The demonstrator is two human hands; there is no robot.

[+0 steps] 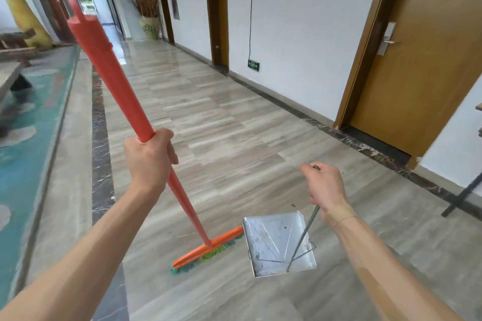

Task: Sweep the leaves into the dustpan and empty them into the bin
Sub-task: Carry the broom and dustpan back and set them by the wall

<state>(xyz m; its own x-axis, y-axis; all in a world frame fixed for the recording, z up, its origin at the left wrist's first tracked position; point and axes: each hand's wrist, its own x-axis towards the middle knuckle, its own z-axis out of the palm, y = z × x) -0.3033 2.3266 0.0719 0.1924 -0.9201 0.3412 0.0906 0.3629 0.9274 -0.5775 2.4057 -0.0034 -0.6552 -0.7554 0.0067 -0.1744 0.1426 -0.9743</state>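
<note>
No leaves can be made out on the floor (234,138), and no bin is seen. The dustpan (276,245) is taken as landmark: its pan appears empty. The broom (206,250) head lies just left of it, long axis slanting toward its near-left rim. The broom's handle is clenched by the left hand (148,159); the dustpan's thin rod is gripped by the right hand (326,187), directly above.

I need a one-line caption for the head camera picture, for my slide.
Left hand grips orange broom, right hand holds metal dustpan in a tiled corridor.
</note>
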